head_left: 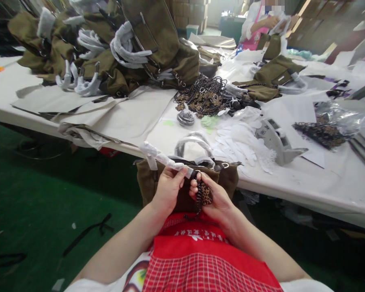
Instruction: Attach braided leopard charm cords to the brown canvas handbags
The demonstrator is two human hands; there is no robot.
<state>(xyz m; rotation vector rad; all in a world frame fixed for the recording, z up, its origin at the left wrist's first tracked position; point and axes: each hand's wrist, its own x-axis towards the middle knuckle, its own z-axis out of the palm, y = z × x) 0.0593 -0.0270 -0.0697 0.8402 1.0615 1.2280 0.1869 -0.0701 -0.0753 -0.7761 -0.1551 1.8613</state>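
Observation:
An olive-brown handbag [147, 180] rests upright between me and the table edge. Its near handle [159, 156] is wrapped in white paper, and my left hand [169, 184] pinches that wrapped handle close to its black end. My right hand [214, 196] is closed on a leopard-print tag [206, 194] with a black braided cord [198, 198] that hangs down. Fingertips of this hand are at a metal ring by the handle's end; whether the cord is fastened there I cannot tell. The bag's other wrapped handle [194, 140] stands up behind.
Olive bags [158, 36] with wrapped handles are heaped at the table's back left. A pile of leopard tags [203, 95] with cords lies mid-table. White paper tags [235, 142] and a grey tape dispenser [275, 140] are to the right. Another person [258, 26] handles a bag across the table.

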